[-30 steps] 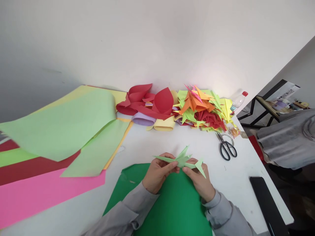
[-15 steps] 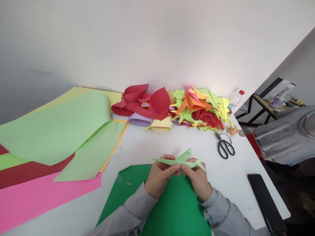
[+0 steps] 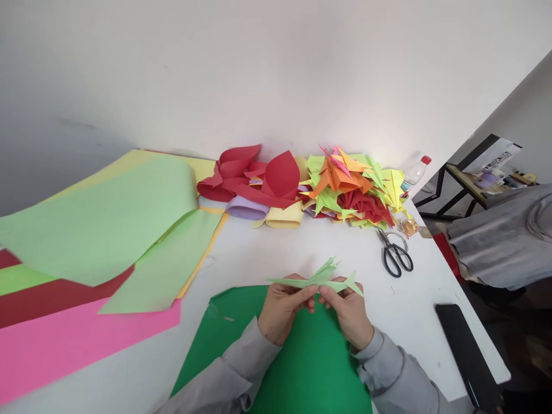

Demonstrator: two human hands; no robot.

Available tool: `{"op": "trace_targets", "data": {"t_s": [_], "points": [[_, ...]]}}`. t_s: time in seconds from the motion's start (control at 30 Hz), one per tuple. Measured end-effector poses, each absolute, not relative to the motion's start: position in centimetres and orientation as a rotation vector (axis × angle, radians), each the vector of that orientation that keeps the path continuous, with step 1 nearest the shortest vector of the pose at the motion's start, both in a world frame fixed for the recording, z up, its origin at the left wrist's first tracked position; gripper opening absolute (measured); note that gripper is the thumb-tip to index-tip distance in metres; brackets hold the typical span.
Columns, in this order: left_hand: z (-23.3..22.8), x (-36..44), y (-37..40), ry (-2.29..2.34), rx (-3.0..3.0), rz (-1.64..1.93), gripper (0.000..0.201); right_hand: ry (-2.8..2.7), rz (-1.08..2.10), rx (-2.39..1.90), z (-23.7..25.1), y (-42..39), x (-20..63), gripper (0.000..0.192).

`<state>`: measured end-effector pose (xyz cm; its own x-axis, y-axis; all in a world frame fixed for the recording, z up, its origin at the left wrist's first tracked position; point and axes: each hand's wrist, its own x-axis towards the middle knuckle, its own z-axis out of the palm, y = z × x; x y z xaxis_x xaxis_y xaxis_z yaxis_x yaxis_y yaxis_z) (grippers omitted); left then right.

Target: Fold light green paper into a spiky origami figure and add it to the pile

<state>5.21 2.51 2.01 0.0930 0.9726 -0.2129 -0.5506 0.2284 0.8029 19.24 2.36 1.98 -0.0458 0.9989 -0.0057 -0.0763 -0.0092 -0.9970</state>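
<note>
A pale green folded paper shape [image 3: 319, 278], long and pointed with a split tail end and upright flaps, is held level between both hands. My left hand [image 3: 282, 305] pinches it near the middle, thumb in front and fingers behind. On its other half my right hand [image 3: 346, 310] grips it the same way, the two thumb tips close together. The fingers behind the paper are partly hidden. Below the hands lies a large dark green sheet [image 3: 310, 368] on the white table [image 3: 401, 322].
Big coloured sheets [image 3: 107, 213] cover the left side. Along the wall lie rolled papers [image 3: 280, 175] and a pile of folded paper pieces [image 3: 345, 184]. Black-handled scissors [image 3: 394, 256], a bottle [image 3: 416, 172] and a black phone-like slab [image 3: 468, 356] are at right. A grey cloth [image 3: 495, 241] hangs beyond the edge.
Both hands keep hold of the folded paper, and its flaps sit at a slightly different angle. The whole view has shifted a little.
</note>
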Motion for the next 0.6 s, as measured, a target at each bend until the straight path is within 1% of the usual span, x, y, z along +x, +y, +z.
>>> {"op": "trace_targets", "data": {"t_s": [0.17,0.33,0.4,0.53,0.6], "points": [[2.3,5.0,2.7,0.854,0.632,1.224,0.035,-1.128,1.289,-1.166,1.8,2.7,19.6,0.030],[2.5,4.9,2.6,0.866,0.636,1.236,0.037,-1.177,1.288,-1.204,2.3,2.7,19.8,0.030],[2.5,4.9,2.6,0.881,0.609,1.213,0.037,-1.230,1.241,-1.240,2.8,2.7,19.8,0.030],[2.6,4.7,2.6,0.873,0.494,1.199,0.036,-1.355,1.113,-1.257,3.6,2.6,19.8,0.024],[2.8,4.5,2.8,0.849,0.448,1.209,0.037,-1.425,1.108,-1.217,3.7,2.6,19.8,0.020]]}}
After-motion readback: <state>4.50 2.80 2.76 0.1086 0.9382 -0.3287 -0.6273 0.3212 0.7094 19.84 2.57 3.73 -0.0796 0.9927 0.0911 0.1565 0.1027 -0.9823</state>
